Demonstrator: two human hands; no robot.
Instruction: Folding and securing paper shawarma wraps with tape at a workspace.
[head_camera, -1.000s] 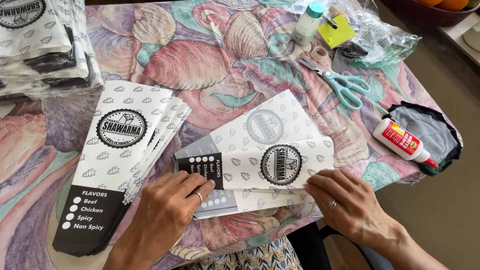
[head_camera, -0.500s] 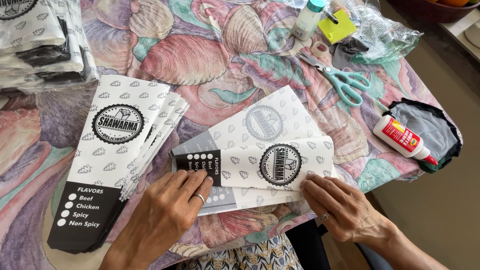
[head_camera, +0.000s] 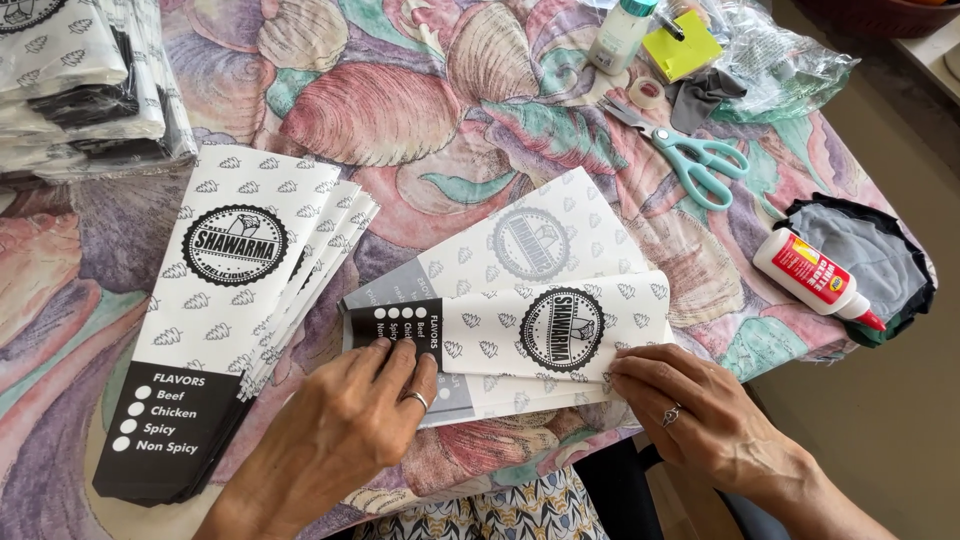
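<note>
Both hands press flat on a printed paper sheet (head_camera: 520, 330) that lies near the table's front edge, partly folded over on itself. Left hand (head_camera: 345, 430) has its fingers spread and laid flat on the black-panel end of the sheet, holding it down, gripping nothing. Right hand (head_camera: 700, 415) has fingers close together, tips on the lower right edge of the folded flap, also pressing rather than pinching.

Step in hand, as a judgement: creasing or flattening the fold of a paper sleeve (the upper layer already lies over the lower one). The next move likely calls for running the fingertips along the fold line while the left hand keeps the sheet from sliding on the cloth.

Just left of the sheet sits a fanned stack of finished sleeves (head_camera: 235, 300), touching or nearly touching it. More bundled stacks (head_camera: 80, 90) lie at top left. To the right, well apart: teal scissors (head_camera: 700, 160), a white glue bottle (head_camera: 815, 278) with red cap, a small tape roll (head_camera: 648, 92), yellow sticky notes (head_camera: 685, 45). All on a floral tablecloth (head_camera: 400, 110).
</note>
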